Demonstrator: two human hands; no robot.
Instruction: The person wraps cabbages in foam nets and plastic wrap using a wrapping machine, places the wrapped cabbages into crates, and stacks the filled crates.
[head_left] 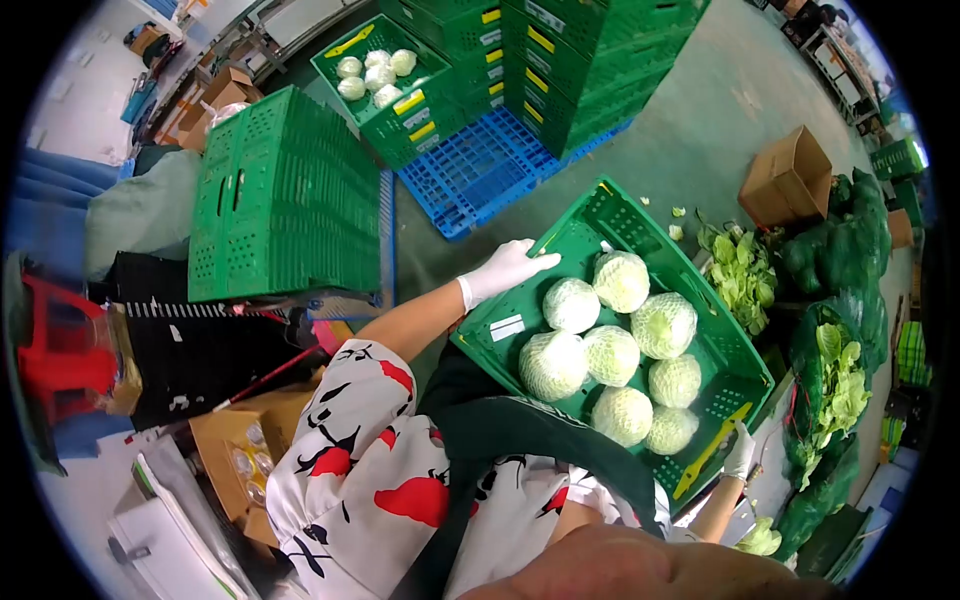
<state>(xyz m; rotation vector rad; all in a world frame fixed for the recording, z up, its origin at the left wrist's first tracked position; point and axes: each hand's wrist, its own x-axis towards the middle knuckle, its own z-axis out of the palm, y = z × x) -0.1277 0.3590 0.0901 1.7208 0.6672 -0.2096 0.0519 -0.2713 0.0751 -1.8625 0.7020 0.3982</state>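
Observation:
My left hand point(508, 270), in a white glove, grips the upper left end of a green plastic crate point(640, 222). At the lower right end, my right hand point(740, 452), gloved too, holds the rim beside a yellow strip point(712, 450). The crate is tilted in view, close to my body. Several round pale green cabbages point(611, 355) in white netting lie inside, bunched toward the near side. A white label point(507, 327) shows on the crate's left part. Fingers of both hands are partly hidden by the rim.
Stacked green crates point(600, 70) stand on a blue pallet point(480, 165) ahead, one crate point(375, 118) holding more cabbages. A nested crate stack point(285, 200) is at left. Right: a cardboard box point(787, 180), leaves point(740, 275) and green bags point(840, 245). An open carton point(215, 435) sits lower left.

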